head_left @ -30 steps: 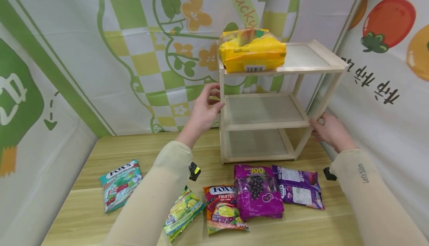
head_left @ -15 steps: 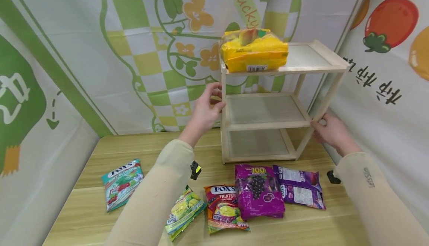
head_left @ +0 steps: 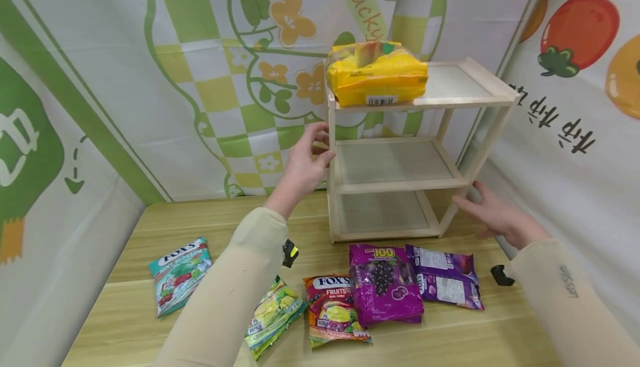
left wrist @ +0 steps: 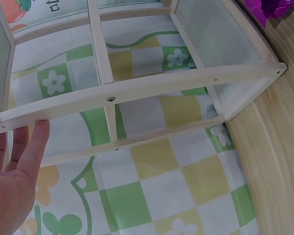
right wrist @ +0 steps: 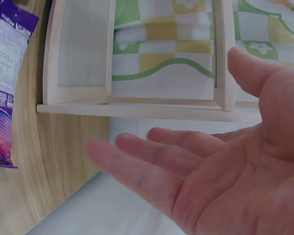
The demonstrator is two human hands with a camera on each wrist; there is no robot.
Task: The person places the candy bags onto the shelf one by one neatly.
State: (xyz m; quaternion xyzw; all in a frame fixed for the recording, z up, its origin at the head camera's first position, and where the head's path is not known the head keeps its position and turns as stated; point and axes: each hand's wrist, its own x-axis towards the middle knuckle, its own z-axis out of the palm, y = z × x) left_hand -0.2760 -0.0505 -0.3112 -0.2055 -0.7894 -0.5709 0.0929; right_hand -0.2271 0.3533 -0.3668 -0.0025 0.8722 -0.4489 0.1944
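Note:
A three-tier wooden shelf [head_left: 400,187] stands on the table in the head view. My left hand [head_left: 306,161] holds its left front post between thumb and fingers. The left wrist view shows the fingers [left wrist: 34,152] of that hand behind the post, the thumb only partly in frame. Beside the right front post is my right hand [head_left: 500,217], its fingers spread and nothing in its grasp. In the right wrist view the palm [right wrist: 225,181] faces the camera, with straight fingers near the post. A yellow bag [head_left: 377,81] lies on the top tier, at the left.
Candy bags lie in front of the shelf: purple grape [head_left: 385,286], dark purple [head_left: 450,278], orange-red Fox's [head_left: 334,311] and yellow-green [head_left: 275,317]. A teal Fox's bag [head_left: 181,275] lies at the left of the table [head_left: 240,211]. Printed cloth walls [head_left: 110,78] enclose it.
My right hand has let go of the right front post, its fingers opening as it draws slightly down and right. The left hand stays on its post.

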